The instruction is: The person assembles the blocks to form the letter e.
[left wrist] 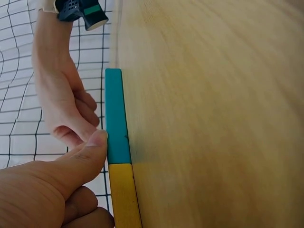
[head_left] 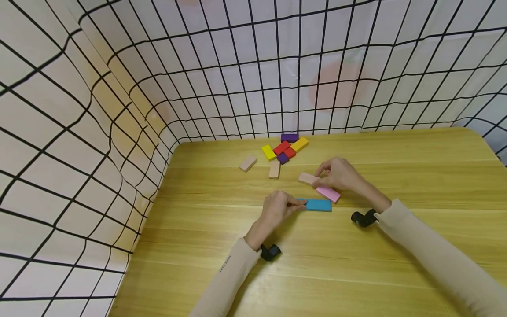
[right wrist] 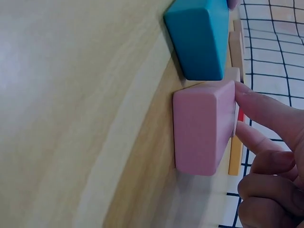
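Note:
A blue block [head_left: 318,205] lies flat on the wooden table, its left end between the thumb and fingers of my left hand [head_left: 276,207]. In the left wrist view a yellow block [left wrist: 124,194] sits end to end with the blue one; in the head view my left hand hides it. My right hand [head_left: 338,175] pinches the right end of a pale wooden block [head_left: 308,178] with thumb and index finger. Just below that block a pink block [head_left: 328,194] lies at a slant, close to the blue block's right end.
Two more pale wooden blocks [head_left: 274,170] lie farther back. Beyond them is a loose cluster with a bright yellow block [head_left: 269,152], red blocks [head_left: 282,148], purple blocks [head_left: 289,138] and an orange-yellow block [head_left: 299,145]. A black-grid cloth [head_left: 237,88] hangs along the table's back and left.

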The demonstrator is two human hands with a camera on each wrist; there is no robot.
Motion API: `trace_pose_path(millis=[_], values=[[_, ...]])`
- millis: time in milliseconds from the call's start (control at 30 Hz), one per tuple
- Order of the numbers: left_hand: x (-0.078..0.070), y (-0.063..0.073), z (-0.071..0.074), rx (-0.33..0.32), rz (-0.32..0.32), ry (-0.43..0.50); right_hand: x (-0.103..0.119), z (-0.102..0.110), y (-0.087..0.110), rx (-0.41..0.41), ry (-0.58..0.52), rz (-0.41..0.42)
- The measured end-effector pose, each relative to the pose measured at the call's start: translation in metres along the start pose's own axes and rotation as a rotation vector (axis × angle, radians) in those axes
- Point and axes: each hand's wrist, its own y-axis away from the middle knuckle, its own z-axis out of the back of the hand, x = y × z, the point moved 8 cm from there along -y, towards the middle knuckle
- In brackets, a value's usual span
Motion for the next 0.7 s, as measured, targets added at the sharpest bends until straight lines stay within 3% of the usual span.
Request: trace_pose_path(millis=[700], values=[[0.0011,0.0000,0.0007,0.002,0.013,0.003,0.0000,0.0013,0.0085,-0.047,-0.014,-0.013]])
